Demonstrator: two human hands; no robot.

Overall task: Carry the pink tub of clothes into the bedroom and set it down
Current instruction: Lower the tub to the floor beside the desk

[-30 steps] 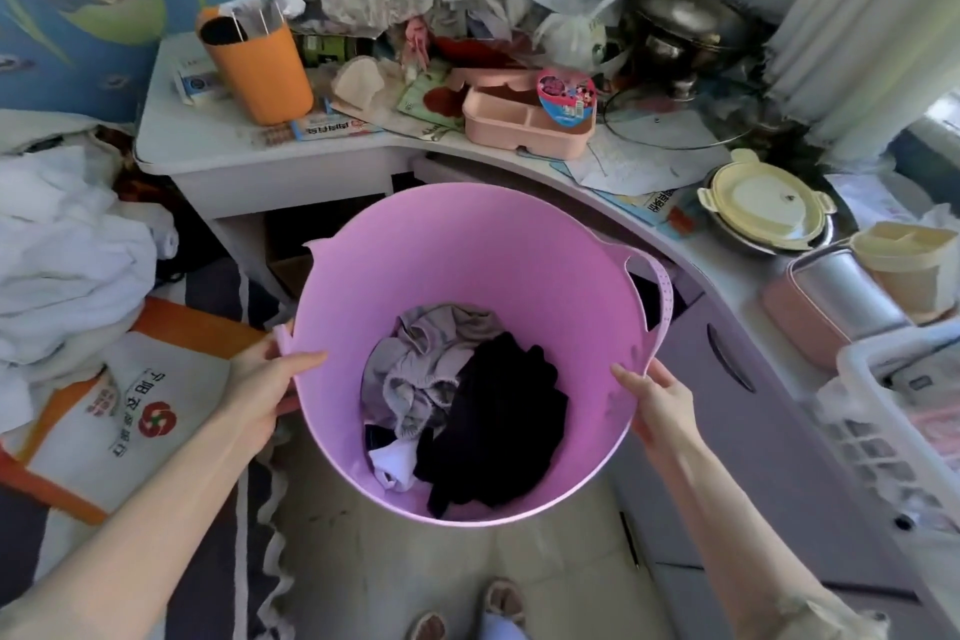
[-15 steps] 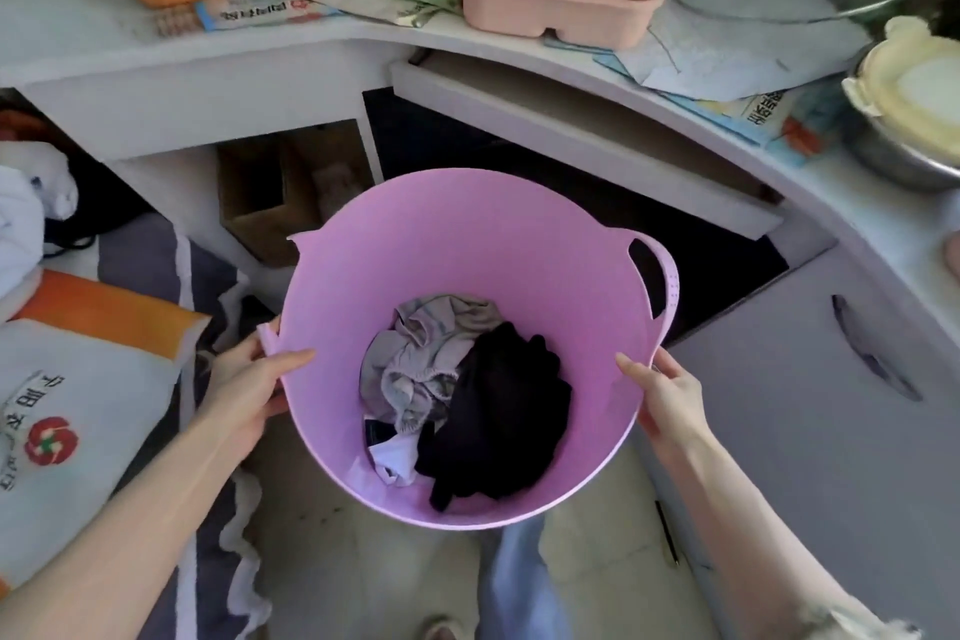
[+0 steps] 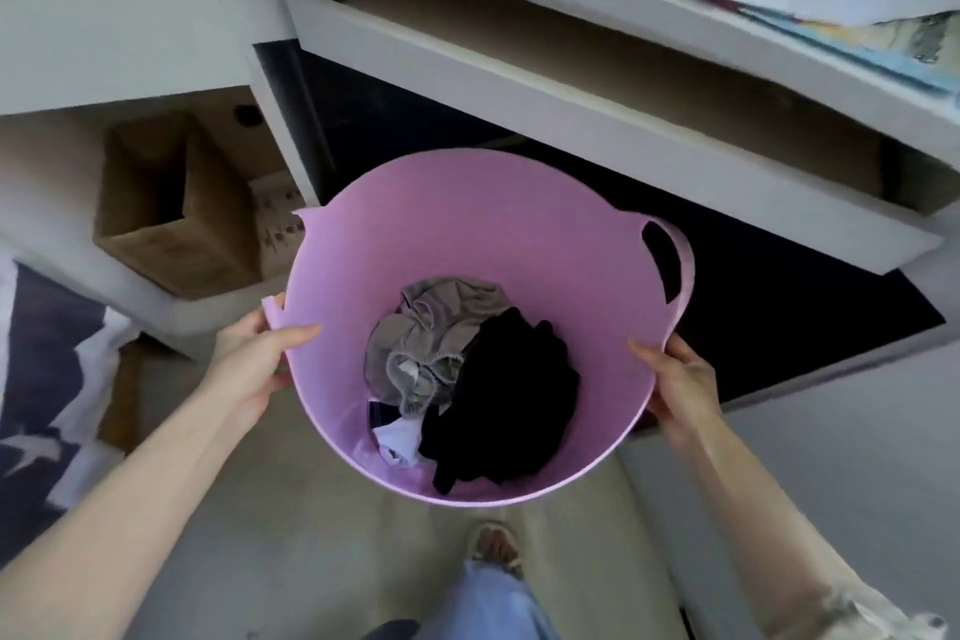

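The pink tub (image 3: pixel 467 224) is held low in front of me, above the pale floor. Grey, black and white clothes (image 3: pixel 467 379) lie bunched in its bottom. My left hand (image 3: pixel 254 359) grips the tub's left rim, thumb inside the wall. My right hand (image 3: pixel 680 385) holds the right rim just below the loop handle (image 3: pixel 680 265). The tub's underside is hidden, so I cannot tell whether it touches the floor.
A white desk with a pulled-out drawer (image 3: pixel 597 109) hangs directly over the tub's far side. A cardboard box (image 3: pixel 176 203) sits under the desk at left. A dark patterned rug (image 3: pixel 47 379) lies at left. My sandalled foot (image 3: pixel 493 546) stands just behind the tub.
The tub has dropped lower toward the floor under the desk edge. My view has tilted down, so the desktop clutter has left the frame. Both hands keep their grip.
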